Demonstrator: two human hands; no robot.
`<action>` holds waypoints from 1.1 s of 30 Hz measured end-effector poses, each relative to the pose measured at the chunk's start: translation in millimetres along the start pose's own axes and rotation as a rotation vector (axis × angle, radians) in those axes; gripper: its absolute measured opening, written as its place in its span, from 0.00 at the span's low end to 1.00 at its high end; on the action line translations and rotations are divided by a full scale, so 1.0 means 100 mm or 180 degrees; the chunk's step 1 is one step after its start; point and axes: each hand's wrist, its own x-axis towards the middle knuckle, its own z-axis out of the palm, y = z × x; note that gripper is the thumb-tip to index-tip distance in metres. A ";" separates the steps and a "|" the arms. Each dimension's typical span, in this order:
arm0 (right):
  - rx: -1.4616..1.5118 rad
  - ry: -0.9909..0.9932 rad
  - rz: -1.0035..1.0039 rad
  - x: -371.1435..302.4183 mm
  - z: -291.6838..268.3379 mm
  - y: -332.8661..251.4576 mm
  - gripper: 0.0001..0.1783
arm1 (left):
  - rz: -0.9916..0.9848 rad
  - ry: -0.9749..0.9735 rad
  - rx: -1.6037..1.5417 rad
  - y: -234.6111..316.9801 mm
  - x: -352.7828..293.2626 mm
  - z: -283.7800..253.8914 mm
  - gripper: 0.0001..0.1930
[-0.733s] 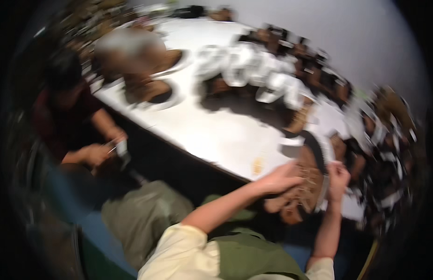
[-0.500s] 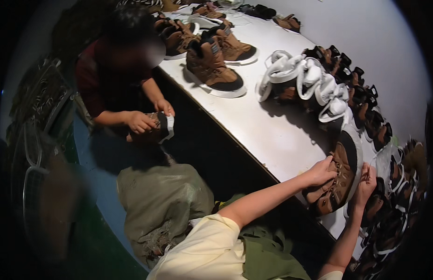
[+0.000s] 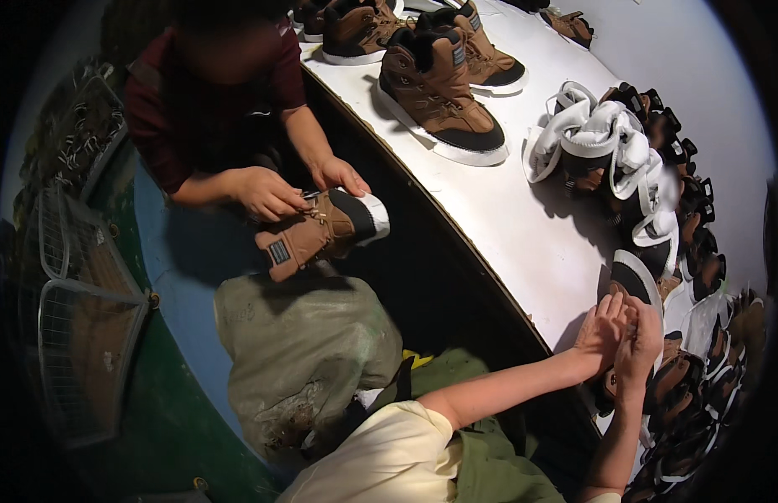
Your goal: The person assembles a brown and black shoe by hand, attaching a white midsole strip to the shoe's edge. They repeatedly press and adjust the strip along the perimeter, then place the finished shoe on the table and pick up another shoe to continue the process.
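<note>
At the right edge of the white table, a brown high-top shoe (image 3: 634, 272) with a black toe and white sole lies partly under my hands. Pressed against its upper, my left hand (image 3: 599, 337) holds it with the fingers close together. My right hand (image 3: 640, 339) is right beside it, fingers bent inward over the upper; whatever they pinch is hidden. Most of the shoe's middle and heel cannot be seen behind my hands and wrists.
Brown high-top shoes (image 3: 443, 96) stand on the white table (image 3: 523, 243). White shoe parts (image 3: 603, 138) and rows of shoes (image 3: 691, 386) crowd its right side. Across from me a person works on another shoe (image 3: 322, 222). A grey-green sack (image 3: 309, 344) and wire baskets (image 3: 87, 352) are at left.
My right hand has come from the sole side over the upper, next to my left. The shoe has dropped lower. The view has shifted, and the other person's shoe has turned.
</note>
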 end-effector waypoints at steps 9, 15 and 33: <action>-0.0215 0.0189 -0.0680 0.13 0.58 -0.77 0.14 | 0.0161 0.0525 0.0538 -0.55 -0.20 -0.14 0.24; -0.0038 0.0188 -0.1541 0.21 0.75 -1.20 0.13 | -0.0309 0.0336 0.0675 -0.58 -0.30 -0.96 0.24; 0.0859 0.0170 -0.2441 0.44 1.25 -1.85 0.12 | -0.0485 0.0726 0.1295 -1.09 -0.63 -1.83 0.20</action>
